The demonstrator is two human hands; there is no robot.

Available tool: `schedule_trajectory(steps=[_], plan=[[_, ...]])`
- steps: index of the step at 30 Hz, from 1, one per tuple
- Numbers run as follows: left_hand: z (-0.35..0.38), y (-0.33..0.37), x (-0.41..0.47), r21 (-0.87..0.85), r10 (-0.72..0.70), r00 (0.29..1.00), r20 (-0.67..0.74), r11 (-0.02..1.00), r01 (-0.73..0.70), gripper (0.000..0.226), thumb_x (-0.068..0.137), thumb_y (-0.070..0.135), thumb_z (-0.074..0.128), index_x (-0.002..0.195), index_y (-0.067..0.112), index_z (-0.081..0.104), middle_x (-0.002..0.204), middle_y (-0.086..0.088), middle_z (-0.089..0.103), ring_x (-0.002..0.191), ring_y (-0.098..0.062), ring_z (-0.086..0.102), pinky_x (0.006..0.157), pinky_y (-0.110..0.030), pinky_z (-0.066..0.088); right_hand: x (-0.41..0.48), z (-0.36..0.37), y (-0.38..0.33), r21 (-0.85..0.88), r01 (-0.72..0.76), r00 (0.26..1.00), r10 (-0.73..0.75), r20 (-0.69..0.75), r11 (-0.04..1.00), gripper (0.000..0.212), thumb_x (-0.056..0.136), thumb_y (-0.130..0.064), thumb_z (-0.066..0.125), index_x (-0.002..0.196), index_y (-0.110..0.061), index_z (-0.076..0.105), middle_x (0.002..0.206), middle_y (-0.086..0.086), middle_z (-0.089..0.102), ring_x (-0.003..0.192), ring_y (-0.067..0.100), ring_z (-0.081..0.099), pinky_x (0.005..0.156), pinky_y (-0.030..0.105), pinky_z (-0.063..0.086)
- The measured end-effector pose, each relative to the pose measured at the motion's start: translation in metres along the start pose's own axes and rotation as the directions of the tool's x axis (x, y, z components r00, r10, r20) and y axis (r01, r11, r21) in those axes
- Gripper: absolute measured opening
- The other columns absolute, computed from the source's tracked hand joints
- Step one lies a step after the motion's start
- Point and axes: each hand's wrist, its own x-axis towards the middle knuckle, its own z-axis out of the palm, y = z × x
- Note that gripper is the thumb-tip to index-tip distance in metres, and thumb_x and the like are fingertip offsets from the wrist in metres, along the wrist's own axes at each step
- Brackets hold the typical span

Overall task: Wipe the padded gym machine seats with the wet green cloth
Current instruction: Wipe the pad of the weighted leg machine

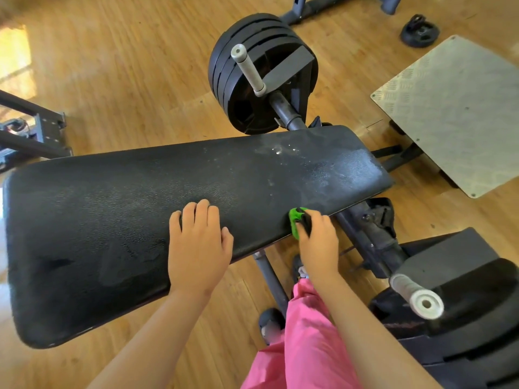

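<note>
- The long black padded leather-look seat lies across the view on its grey steel frame above the honey-coloured wooden floor. It is the surface being wiped.
- The left hand rests palm down near the middle of the seat's near edge, fingers straight and together and holding nothing. It probably steadies the pad and props the person's lean.
- The right hand is curled tightly around the bright green cloth, bunched small and pressed against the seat's near edge towards its right end. That suits scrubbing the rim rather than the broad top.
- Something dark sits among those fingers; whether it is part of the cloth is unclear.
- Pale, damp-looking streaks cover the seat's right end up to the far right corner, so that part seems to be the one under work.
- The stack of black round weight plates hangs beyond the far edge, clear of both hands.
</note>
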Motion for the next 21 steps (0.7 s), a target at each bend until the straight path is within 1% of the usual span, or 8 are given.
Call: schedule_trajectory(steps=[4, 6, 9, 11, 14, 15, 18, 21], plan=[[0.000, -0.003, 0.000, -0.117, -0.067, 0.998, -0.005, 0.991, 0.066, 0.027, 0.086, 0.026, 0.061, 0.108, 0.010, 0.059, 0.116, -0.007, 0.058, 0.113, -0.029, 0.050, 0.099, -0.044, 0.034, 0.004, -0.003, -0.002, -0.066, 0.039, 0.998, -0.036, 0.052, 0.997, 0.030, 0.095, -0.028, 0.058, 0.124, -0.018, 0.058, 0.110, 0.005, 0.055, 0.104, 0.020, 0.051, 0.073, 0.023, 0.033], [-0.001, -0.003, 0.005, -0.179, -0.105, 0.995, -0.002, 0.979, 0.103, 0.023, 0.083, 0.025, 0.065, 0.102, 0.013, 0.060, 0.109, -0.004, 0.057, 0.108, -0.028, 0.049, 0.096, -0.041, 0.032, 0.020, -0.007, 0.006, -0.142, 0.029, 0.999, -0.025, 0.027, 0.989, 0.029, 0.095, -0.027, 0.059, 0.123, -0.018, 0.059, 0.112, 0.007, 0.052, 0.108, 0.022, 0.047, 0.074, 0.024, 0.033], [0.002, 0.002, 0.025, -0.168, -0.062, 0.998, -0.018, 0.984, 0.059, 0.021, 0.084, 0.026, 0.064, 0.100, 0.013, 0.061, 0.104, -0.004, 0.058, 0.103, -0.028, 0.051, 0.091, -0.040, 0.035, 0.049, -0.012, 0.021, -0.223, -0.041, 0.999, 0.035, -0.030, 0.974, 0.029, 0.095, -0.027, 0.059, 0.120, -0.014, 0.062, 0.113, 0.012, 0.049, 0.109, 0.028, 0.043, 0.079, 0.030, 0.035], [0.007, 0.009, 0.045, -0.181, -0.009, 1.000, -0.020, 0.983, 0.006, 0.024, 0.084, 0.025, 0.063, 0.105, 0.011, 0.061, 0.110, -0.005, 0.059, 0.106, -0.028, 0.052, 0.092, -0.041, 0.036, 0.064, -0.014, 0.025, -0.228, -0.125, 0.992, 0.117, -0.046, 0.966, 0.030, 0.096, -0.027, 0.058, 0.121, -0.012, 0.061, 0.113, 0.016, 0.050, 0.110, 0.031, 0.043, 0.083, 0.034, 0.037], [0.019, 0.018, 0.078, -0.186, 0.059, 0.998, -0.009, 0.981, -0.060, 0.032, 0.085, 0.023, 0.062, 0.113, 0.008, 0.063, 0.124, -0.009, 0.058, 0.117, -0.029, 0.051, 0.097, -0.043, 0.037, 0.064, -0.010, 0.009, -0.125, -0.221, 0.975, 0.215, -0.060, 0.967, 0.030, 0.095, -0.026, 0.059, 0.120, -0.010, 0.063, 0.111, 0.020, 0.055, 0.110, 0.036, 0.047, 0.084, 0.036, 0.036], [0.023, 0.018, 0.086, -0.170, 0.069, 0.998, -0.008, 0.983, -0.069, 0.033, 0.086, 0.023, 0.061, 0.115, 0.007, 0.063, 0.126, -0.010, 0.057, 0.118, -0.029, 0.051, 0.097, -0.044, 0.037, 0.059, -0.007, -0.001, -0.097, -0.202, 0.979, 0.198, -0.049, 0.975, 0.030, 0.094, -0.026, 0.061, 0.119, -0.011, 0.064, 0.109, 0.019, 0.057, 0.108, 0.035, 0.050, 0.082, 0.035, 0.036], [0.029, 0.017, 0.100, -0.120, 0.055, 0.998, -0.005, 0.991, -0.055, 0.034, 0.089, 0.025, 0.053, 0.116, 0.006, 0.062, 0.125, -0.010, 0.057, 0.118, -0.028, 0.050, 0.097, -0.043, 0.037, 0.039, 0.007, -0.030, -0.050, -0.058, 0.997, 0.060, 0.044, 0.997, 0.029, 0.093, -0.025, 0.062, 0.120, -0.015, 0.064, 0.107, 0.012, 0.055, 0.104, 0.028, 0.050, 0.080, 0.030, 0.035], [0.027, 0.021, 0.100, -0.112, 0.024, 1.000, 0.010, 0.993, -0.022, 0.036, 0.090, 0.026, 0.048, 0.119, 0.008, 0.059, 0.126, -0.009, 0.055, 0.120, -0.027, 0.047, 0.100, -0.043, 0.036, 0.045, 0.008, -0.033, -0.047, 0.038, 0.993, -0.032, 0.113, 0.998, 0.026, 0.092, -0.024, 0.063, 0.117, -0.015, 0.064, 0.105, 0.010, 0.055, 0.102, 0.025, 0.050, 0.077, 0.028, 0.033]])
